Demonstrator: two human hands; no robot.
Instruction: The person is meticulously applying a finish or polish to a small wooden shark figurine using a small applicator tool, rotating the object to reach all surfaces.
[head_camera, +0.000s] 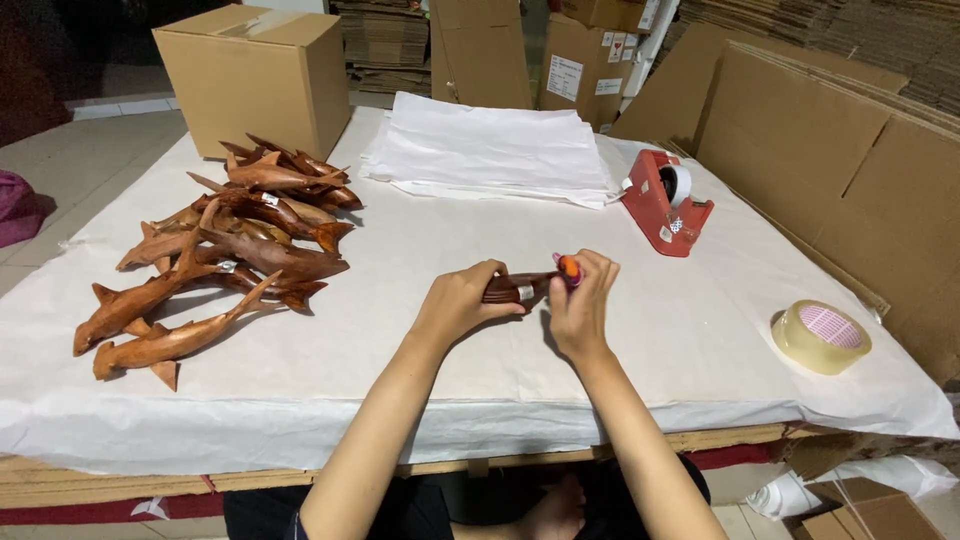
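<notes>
My left hand (458, 301) grips a small dark brown carved wooden figure (515, 287) low over the paper-covered table (400, 350). My right hand (580, 300) is closed around a small orange and pink object (568, 268), pressed against the right end of the figure. Which kind of object it is I cannot tell. A pile of several carved wooden sharks (215, 250) lies at the left of the table, well away from both hands.
A stack of white paper sheets (490, 150) lies at the back centre. A red tape dispenser (665, 205) stands behind my hands to the right, a roll of clear tape (820, 337) near the right edge. Cardboard boxes (255, 75) and flat cardboard (850, 170) ring the table.
</notes>
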